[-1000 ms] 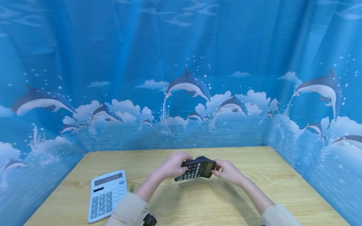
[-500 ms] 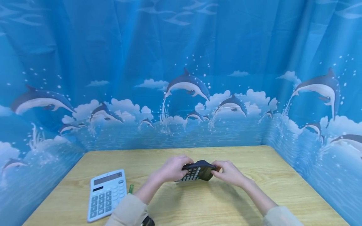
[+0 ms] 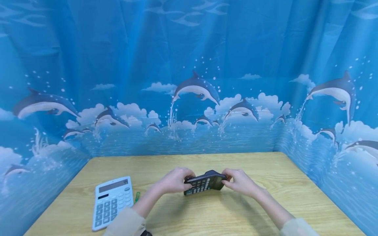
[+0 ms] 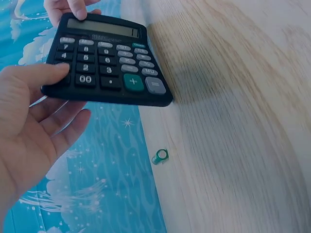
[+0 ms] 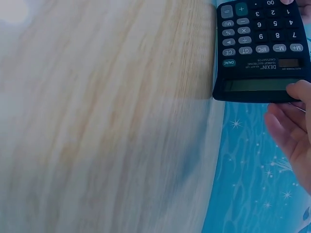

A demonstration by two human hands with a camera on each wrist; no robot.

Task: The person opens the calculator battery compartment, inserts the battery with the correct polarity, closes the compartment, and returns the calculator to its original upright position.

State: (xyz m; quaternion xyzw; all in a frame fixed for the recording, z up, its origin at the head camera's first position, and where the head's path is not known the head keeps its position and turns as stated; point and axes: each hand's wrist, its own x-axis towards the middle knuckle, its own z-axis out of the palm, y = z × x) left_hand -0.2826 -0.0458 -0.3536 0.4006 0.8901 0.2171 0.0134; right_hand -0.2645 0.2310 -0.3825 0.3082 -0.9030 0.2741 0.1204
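Note:
A black desk calculator is held between both hands over the middle of the table, tilted onto a long edge with its keys facing the person. My left hand pinches the keypad end; in the left wrist view the thumb lies over the keys and the other fingers are behind. My right hand pinches the display end, its thumb on a corner of the screen. The lower long edge is right at the tabletop in both wrist views. A single digit stroke shows on the display in the left wrist view.
A light-blue calculator with digits on its screen lies at the table's left. Beside it, partly behind the left forearm, is a small green cylinder with a silvery end, like a battery. A dolphin-print curtain borders the wooden table.
Both hands have lowered the black calculator a little and tipped it more upright. The left hand has shifted slightly left and down; the right hand has barely moved.

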